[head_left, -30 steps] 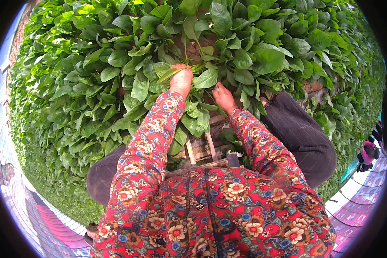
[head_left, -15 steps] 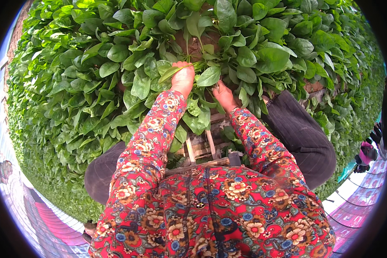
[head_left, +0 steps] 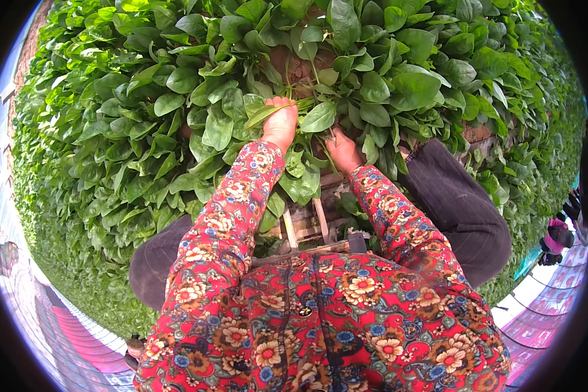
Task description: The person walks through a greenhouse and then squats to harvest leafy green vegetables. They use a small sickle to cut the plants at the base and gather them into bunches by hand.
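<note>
My left hand (head_left: 281, 124) is closed round a bunch of spinach (head_left: 261, 115), whose leaves stick out on both sides of the fist. Pale stems run from the fist to the bare soil (head_left: 294, 68) just beyond it. A little nearer and to the right, my right hand (head_left: 344, 151) is closed low among the plants. Something thin and dark shows at its fingertips, too small to make out. One broad spinach leaf (head_left: 319, 117) lies between the two hands, and more leaves (head_left: 300, 186) hang below them.
Dense spinach plants (head_left: 111, 117) spread all round. Between my knees are wooden slats (head_left: 321, 221) and a small dark block (head_left: 357, 242). My dark trouser leg (head_left: 460, 196) lies close to my right arm. Another person (head_left: 556, 236) is at the far right edge.
My right hand has shifted slightly lower, and the left fist has tilted a little to the right. More stems show beside the left fist. Both hands keep their hold.
</note>
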Motion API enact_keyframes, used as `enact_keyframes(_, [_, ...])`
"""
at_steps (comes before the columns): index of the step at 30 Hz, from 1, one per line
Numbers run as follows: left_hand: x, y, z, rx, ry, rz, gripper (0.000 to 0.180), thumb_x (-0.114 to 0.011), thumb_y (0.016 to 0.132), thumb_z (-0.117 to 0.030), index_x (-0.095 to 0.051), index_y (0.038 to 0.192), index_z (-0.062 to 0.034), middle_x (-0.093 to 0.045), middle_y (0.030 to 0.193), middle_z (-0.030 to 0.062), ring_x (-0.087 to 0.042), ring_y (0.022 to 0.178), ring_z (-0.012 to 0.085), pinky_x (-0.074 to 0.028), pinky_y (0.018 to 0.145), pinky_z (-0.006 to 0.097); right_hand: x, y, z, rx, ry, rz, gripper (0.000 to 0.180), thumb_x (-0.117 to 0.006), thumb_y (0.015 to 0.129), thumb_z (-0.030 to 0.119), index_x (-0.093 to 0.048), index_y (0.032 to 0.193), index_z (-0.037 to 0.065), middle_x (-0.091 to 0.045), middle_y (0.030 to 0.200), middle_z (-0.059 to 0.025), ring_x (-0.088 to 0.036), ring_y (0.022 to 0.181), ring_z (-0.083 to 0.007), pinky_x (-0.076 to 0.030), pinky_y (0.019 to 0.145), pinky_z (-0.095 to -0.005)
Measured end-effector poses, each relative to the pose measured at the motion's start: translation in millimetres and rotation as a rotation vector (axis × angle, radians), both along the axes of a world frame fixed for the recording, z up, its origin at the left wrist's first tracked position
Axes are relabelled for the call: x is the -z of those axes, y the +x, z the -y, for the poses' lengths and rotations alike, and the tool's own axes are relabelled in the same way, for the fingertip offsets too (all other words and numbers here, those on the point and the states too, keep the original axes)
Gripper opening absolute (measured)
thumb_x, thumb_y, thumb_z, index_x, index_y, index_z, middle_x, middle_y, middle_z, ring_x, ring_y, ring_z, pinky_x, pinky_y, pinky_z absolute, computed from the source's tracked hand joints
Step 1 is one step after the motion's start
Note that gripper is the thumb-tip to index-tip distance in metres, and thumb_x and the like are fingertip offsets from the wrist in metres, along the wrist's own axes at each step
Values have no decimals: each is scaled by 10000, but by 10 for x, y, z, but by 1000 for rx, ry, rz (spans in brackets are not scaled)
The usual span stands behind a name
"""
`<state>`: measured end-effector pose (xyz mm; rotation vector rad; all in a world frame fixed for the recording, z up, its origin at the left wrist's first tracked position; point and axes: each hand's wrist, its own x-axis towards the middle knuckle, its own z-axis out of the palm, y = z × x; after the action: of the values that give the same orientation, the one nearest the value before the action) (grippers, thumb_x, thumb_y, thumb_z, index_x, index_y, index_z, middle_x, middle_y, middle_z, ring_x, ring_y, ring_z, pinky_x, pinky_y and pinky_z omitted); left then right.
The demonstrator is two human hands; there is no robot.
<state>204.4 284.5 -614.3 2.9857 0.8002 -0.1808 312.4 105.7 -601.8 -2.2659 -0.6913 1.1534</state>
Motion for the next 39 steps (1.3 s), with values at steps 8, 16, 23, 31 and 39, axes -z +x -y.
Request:
enact_keyframes(8, [-47,3,-39,-22,-59,-142,134,-550,789,-131,-611,908,-131,-583,833,50,-557,846,238,-427,742,401,-80,43,26,101,121,36,262,-620,870,204,-548,1075,58,-638,819,-185,-629,795,-393,-494,695,-429])
enact_keyframes(16, [-56,-27,-397,-320,-429,-1,151,-541,763,-86,-647,870,-77,-670,881,158,-654,860,340,-512,754,442,-251,199,207,30,-8,109,343,-591,916,246,-525,1152,6,-635,962,-208,-623,871,-370,-497,745,-422])
enact_keyframes(23, [-23,34,-575,-341,-574,-185,269,-602,752,-169,-618,1010,-92,-670,982,149,-631,966,336,-482,803,482,-281,16,477,13,-95,142,422,-593,919,303,-515,1208,5,-613,1059,-247,-597,949,-414,-486,825,-418])
enact_keyframes(31, [-225,-74,24,-72,-130,-29,358,-545,797,-128,-610,1146,-172,-601,928,65,-575,922,252,-416,814,434,8,27,509,60,-51,153,444,-581,925,293,-489,1230,-15,-635,988,-210,-615,880,-368,-490,797,-417])
enact_keyframes(39, [-246,-99,53,-89,-253,-54,302,-530,804,-142,-635,1086,-176,-616,1032,124,-569,1022,279,-410,874,442,203,261,405,81,36,5,443,-588,918,294,-512,1207,-33,-653,958,-189,-625,878,-340,-489,795,-397])
